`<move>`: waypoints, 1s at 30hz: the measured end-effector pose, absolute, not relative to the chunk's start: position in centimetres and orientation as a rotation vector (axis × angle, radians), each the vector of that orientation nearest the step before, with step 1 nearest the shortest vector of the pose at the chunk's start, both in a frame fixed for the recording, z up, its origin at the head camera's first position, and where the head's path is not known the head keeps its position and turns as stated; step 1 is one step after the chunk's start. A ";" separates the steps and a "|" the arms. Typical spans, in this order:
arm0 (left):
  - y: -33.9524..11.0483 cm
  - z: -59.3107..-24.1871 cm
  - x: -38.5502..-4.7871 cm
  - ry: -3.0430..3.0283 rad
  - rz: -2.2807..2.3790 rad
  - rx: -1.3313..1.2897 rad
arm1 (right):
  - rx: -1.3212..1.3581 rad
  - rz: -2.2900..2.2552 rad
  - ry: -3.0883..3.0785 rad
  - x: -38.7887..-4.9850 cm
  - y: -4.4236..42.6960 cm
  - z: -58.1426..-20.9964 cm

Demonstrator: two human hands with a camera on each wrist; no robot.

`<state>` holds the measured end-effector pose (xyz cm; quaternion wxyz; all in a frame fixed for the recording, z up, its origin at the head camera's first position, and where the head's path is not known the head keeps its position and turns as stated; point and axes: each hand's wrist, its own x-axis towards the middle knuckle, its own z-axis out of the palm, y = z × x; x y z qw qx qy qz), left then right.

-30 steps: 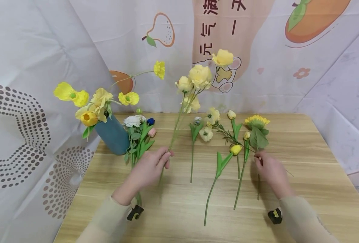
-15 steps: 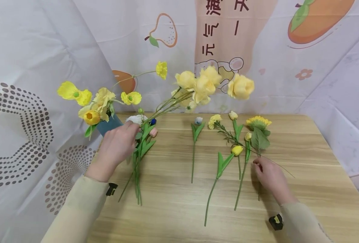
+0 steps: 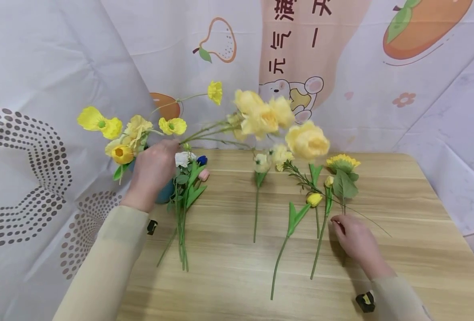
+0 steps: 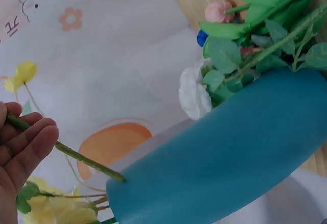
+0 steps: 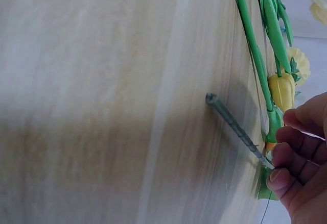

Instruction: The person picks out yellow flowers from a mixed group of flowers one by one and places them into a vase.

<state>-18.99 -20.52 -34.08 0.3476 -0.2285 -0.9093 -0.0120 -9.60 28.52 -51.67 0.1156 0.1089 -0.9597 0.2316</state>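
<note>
In the head view, my left hand pinches the stem of a pale yellow flower spray, whose blooms lean out to the right. Seen from the left wrist, the cut end of this stem overlaps the rim of the blue vase; whether it touches is unclear. Yellow poppies and an orange-yellow tulip stand in the vase. My right hand pinches the stem of a sunflower low over the table. The right wrist view shows the stem's end poking out past the fingers.
Right of the vase lies a bunch with a white flower, a blue bud and a pink bud. Several single stems, including a yellow tulip, lie across the wooden table. A printed curtain hangs behind.
My left hand has moved left and up to the vase, carrying the flower spray, which tipped from nearly upright to leaning right. The right hand has stayed almost in place with the sunflower.
</note>
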 end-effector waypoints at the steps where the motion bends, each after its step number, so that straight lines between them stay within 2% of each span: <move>1: -20.7 -33.9 -19.1 -2.348 -0.031 -0.578 | 0.321 0.676 -2.800 -9.5 28.5 -51.7; 15: -22.7 -32.0 -18.5 -2.316 -0.094 -0.415 | 0.271 0.694 -2.850 -8.5 29.1 -52.2; 30: -24.4 -34.7 -19.2 -2.383 -0.143 -0.193 | 0.288 0.630 -2.833 -7.5 29.6 -52.5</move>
